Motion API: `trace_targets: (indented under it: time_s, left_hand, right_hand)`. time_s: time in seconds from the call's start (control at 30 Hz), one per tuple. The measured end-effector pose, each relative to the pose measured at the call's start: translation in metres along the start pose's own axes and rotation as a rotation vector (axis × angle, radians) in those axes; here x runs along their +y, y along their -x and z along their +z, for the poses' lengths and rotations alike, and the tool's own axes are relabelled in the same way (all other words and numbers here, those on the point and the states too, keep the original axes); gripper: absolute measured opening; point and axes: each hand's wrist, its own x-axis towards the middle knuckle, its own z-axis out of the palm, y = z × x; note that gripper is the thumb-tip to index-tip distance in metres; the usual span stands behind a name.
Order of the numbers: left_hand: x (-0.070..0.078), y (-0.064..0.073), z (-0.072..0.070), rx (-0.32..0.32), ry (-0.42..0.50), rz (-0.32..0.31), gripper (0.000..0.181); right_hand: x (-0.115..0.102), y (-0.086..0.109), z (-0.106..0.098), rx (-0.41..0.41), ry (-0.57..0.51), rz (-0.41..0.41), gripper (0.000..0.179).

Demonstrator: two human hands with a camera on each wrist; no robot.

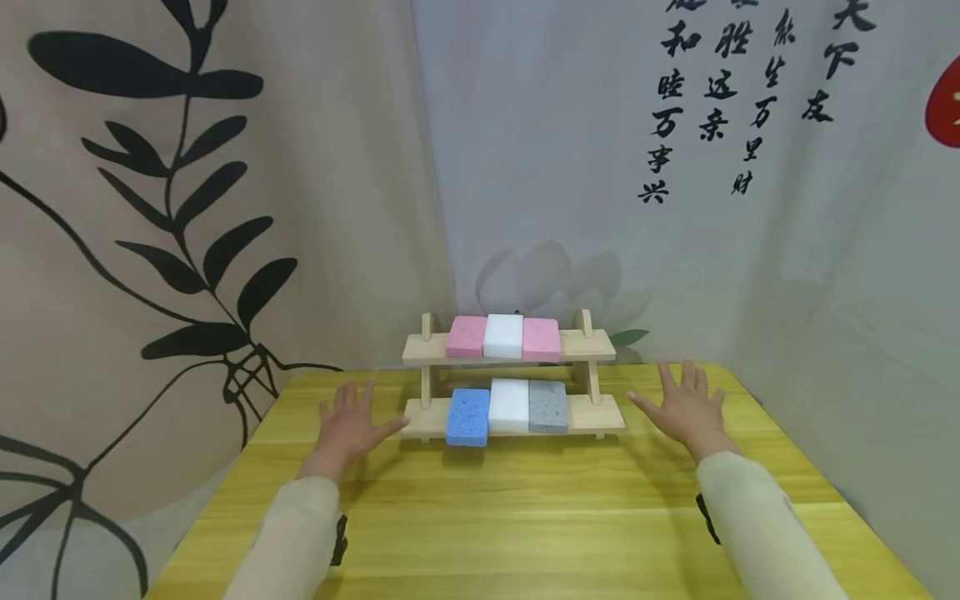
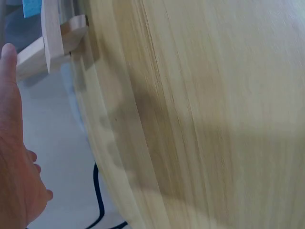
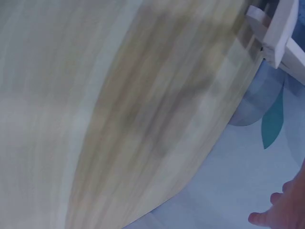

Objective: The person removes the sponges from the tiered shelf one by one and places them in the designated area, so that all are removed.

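Note:
A two-tier wooden rack stands toward the back of the table. Its upper shelf carries a pink sponge, a white sponge and a second pink sponge. On the lower shelf are a blue sponge, a white sponge and a grey sponge; the blue one juts past the front edge. My left hand, fingers spread, is left of the rack, its thumb near the lower shelf's end. To the right of the rack my right hand is likewise spread and holds nothing.
The yellow wood-grain table extends toward me, both hands casting shadows on it. Behind it hangs a pale cloth printed with dark leaves and black characters. A dark cord-like line shows past the table edge in the left wrist view.

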Motion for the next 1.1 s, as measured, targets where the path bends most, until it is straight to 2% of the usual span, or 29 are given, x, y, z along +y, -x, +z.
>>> trace_targets:
  time_s: [0.47,0.7,1.1]
  left_hand:
    - [0.02,-0.006,0.007,-0.04,0.132,0.007,0.111]
    - [0.028,-0.01,0.011,-0.063,0.22,-0.021,0.109]
    - [0.029,-0.01,0.019,-0.107,0.442,-0.065,0.105]
  right_hand:
    - [-0.031,-0.014,-0.018,0.023,-0.036,-0.016,0.105]
    - [-0.048,-0.019,-0.022,0.042,-0.079,-0.023,0.103]
    - [-0.078,-0.028,-0.024,0.095,-0.199,-0.031,0.102]
